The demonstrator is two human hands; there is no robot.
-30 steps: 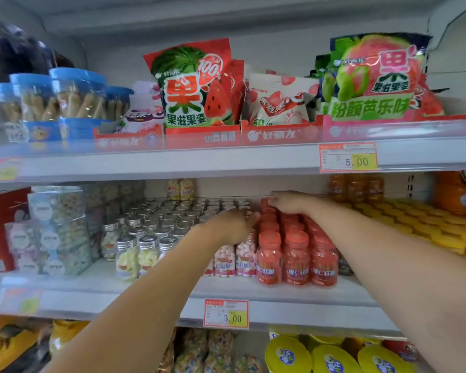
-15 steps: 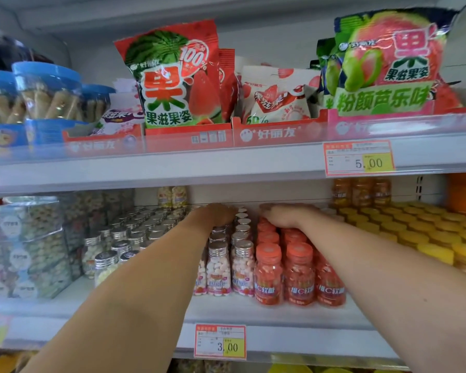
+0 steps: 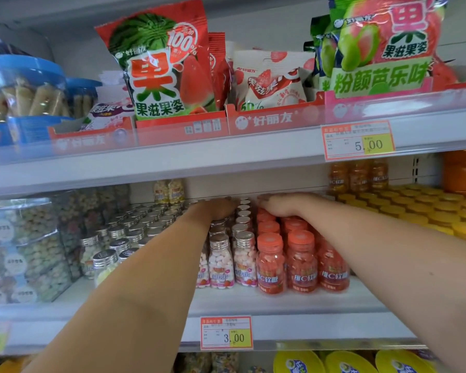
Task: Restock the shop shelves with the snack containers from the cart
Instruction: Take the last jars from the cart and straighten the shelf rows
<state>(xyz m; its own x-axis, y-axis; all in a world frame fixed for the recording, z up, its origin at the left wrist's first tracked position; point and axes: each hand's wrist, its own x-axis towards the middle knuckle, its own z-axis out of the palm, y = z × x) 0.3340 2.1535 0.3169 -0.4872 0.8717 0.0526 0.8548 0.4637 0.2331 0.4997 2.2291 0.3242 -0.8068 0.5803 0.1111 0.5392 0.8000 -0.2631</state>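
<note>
Both hands have gone deeper into the middle shelf (image 3: 280, 302) than a second ago, when the left one was near the front rows.

To the left of the arms stand stacked clear tubs (image 3: 24, 249) of small sweets, and to the right a field of yellow-lidded jars (image 3: 414, 211). The upper shelf edge, with a 5.00 price tag (image 3: 359, 141), hangs low over the reach, and a watermelon bag (image 3: 159, 65) stands above it. A 3.00 price tag (image 3: 226, 332) sits on the near lip.

The left hand (image 3: 221, 208) lies knuckles up on the far silver-capped bottles (image 3: 221, 261) of pink and white tablets, its forearm crossing over the near rows. The right hand (image 3: 277, 204) rests palm down on the far orange-capped bottles (image 3: 300, 261), fingers pointing left and bent over the caps. The two hands are just beside each other, with one column of silver caps between them.

Fingertips of both hands are hidden behind the bottles, so I cannot tell whether either has hold of one. The left forearm covers part of the silver-capped rows, and the far rows are blurred.
</note>
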